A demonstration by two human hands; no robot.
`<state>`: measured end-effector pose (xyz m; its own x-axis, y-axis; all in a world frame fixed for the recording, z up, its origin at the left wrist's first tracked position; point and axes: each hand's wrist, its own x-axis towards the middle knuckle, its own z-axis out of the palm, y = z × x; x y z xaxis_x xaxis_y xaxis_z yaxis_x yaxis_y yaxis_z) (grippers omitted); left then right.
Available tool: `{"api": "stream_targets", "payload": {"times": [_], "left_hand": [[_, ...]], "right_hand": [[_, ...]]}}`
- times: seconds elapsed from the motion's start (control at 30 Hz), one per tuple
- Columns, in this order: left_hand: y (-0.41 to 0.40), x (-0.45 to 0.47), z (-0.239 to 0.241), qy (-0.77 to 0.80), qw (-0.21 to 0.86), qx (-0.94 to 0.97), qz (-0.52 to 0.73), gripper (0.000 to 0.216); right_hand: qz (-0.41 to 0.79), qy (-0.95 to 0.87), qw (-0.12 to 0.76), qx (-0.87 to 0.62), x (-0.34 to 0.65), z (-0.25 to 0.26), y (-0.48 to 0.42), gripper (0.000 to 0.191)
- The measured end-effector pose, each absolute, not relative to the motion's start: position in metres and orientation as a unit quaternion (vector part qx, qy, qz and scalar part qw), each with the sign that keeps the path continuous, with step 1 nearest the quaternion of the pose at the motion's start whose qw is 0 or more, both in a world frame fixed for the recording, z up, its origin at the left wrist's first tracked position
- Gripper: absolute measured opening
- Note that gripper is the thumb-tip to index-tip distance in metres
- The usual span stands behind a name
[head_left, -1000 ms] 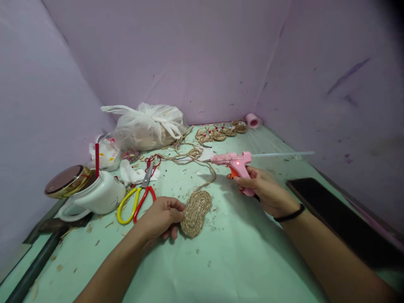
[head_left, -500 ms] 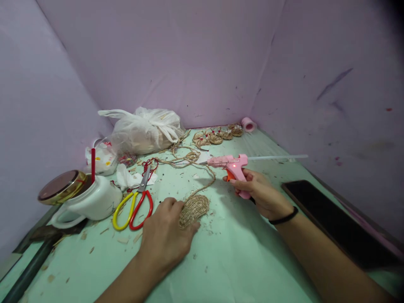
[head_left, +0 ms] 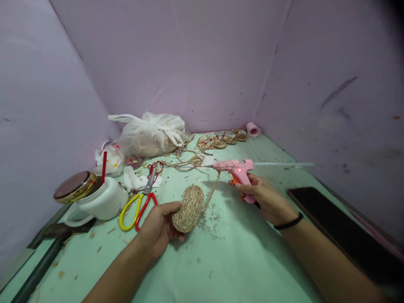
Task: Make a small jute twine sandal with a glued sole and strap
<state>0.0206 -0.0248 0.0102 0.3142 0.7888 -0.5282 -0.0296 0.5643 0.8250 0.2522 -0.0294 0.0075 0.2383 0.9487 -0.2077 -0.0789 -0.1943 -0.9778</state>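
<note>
Between the thumb and fingers of my left hand [head_left: 162, 227] is a coiled twine sole [head_left: 189, 208], a flat oval with a slightly pinched waist, tilted up off the table. A loose strand of twine [head_left: 212, 191] runs from its right side back toward a tangle of twine [head_left: 192, 160]. My right hand [head_left: 260, 195] is closed around the handle of a pink glue gun [head_left: 235, 167], a finger at its orange trigger. The gun's nozzle points left and a clear glue stick [head_left: 280, 164] sticks out behind it; its red light is on.
Yellow-and-red scissors [head_left: 139, 208] lie left of my left hand. Beyond them stand a white mug [head_left: 105, 200] with a lid, and a hammer [head_left: 47, 256]. A tied plastic bag [head_left: 151, 134] and small twine slippers [head_left: 219, 141] sit at the back. A black phone [head_left: 341, 227] lies right.
My left hand has turned palm-up and lifted the twine sole, which lay flat under it before. The glue gun stays in my right hand. The whole view has shifted slightly.
</note>
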Motion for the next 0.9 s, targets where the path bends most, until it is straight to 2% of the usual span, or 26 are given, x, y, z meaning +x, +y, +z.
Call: {"api": "stream_targets", "payload": {"times": [0.2,0.4,0.9], "left_hand": [[-0.0223,0.0197,0.0051,0.467,0.759,0.349,0.291,0.009],[-0.0249,0.0203,0.0068,0.471,0.756,0.367,0.269,0.026],[-0.0249,0.0220,0.0057,0.481,0.747,0.380,0.256,0.027]], "right_hand": [[0.483,-0.376,0.517,-0.597,0.2514,0.0107,-0.0310,0.013],[0.478,-0.349,0.530,-0.608,0.2525,0.0112,-0.0301,0.012],[0.476,-0.334,0.547,-0.602,0.2546,0.0093,-0.0297,0.016]]}}
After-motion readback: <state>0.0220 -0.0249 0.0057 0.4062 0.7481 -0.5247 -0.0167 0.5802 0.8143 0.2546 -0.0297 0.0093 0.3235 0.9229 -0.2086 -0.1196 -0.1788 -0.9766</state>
